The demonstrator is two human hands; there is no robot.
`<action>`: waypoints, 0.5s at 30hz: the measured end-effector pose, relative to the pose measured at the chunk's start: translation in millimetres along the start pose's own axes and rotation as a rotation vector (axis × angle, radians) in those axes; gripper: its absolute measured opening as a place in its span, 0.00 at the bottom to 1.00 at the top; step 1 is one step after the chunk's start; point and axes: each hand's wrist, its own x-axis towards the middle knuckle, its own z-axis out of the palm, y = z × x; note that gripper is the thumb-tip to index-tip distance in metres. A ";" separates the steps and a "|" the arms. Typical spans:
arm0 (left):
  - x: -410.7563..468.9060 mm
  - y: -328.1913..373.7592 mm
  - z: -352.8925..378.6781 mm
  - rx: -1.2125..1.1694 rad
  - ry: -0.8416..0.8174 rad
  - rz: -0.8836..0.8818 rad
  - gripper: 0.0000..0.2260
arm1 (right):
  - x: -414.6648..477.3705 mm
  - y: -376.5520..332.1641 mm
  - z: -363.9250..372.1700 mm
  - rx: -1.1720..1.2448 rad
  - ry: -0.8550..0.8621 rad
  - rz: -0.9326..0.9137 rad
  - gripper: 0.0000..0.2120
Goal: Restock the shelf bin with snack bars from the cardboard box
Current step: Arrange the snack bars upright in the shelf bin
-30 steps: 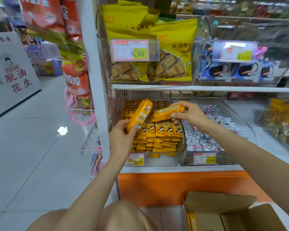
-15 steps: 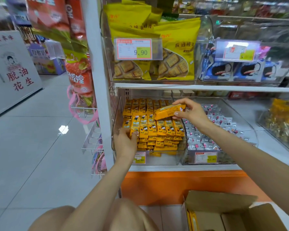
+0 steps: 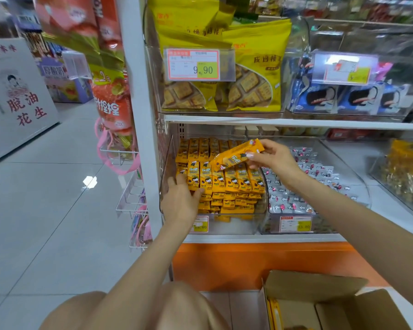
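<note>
Rows of orange snack bars [image 3: 227, 181] fill the clear shelf bin [image 3: 236, 226] on the lower shelf. My left hand [image 3: 180, 198] reaches into the bin's left front corner. Its fingers lie fairly straight against the leftmost bar of the front row, and the thumb sits under the bars' lower ends. My right hand [image 3: 272, 160] pinches one orange snack bar [image 3: 236, 156] by its end, tilted above the rows. The open cardboard box [image 3: 320, 289] stands on the floor at the lower right, with yellow packs [image 3: 273, 310] showing along its left wall.
A second clear bin of silver-wrapped sweets [image 3: 308, 186] adjoins on the right. Yellow biscuit bags [image 3: 255, 75] fill the shelf above. A white upright post [image 3: 138, 91] and a wire rack [image 3: 131, 194] stand left of the bin. My knees [image 3: 177, 306] are below, and tiled aisle floor lies to the left.
My left hand carried its bar down into the bin's left front row and now rests against it. My right hand tilted its bar downward toward the rows.
</note>
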 end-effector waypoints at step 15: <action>-12.6 -6.0 -11.1 -0.001 0.417 0.464 0.11 | -0.9 -5.1 38.0 0.160 -0.192 0.138 0.15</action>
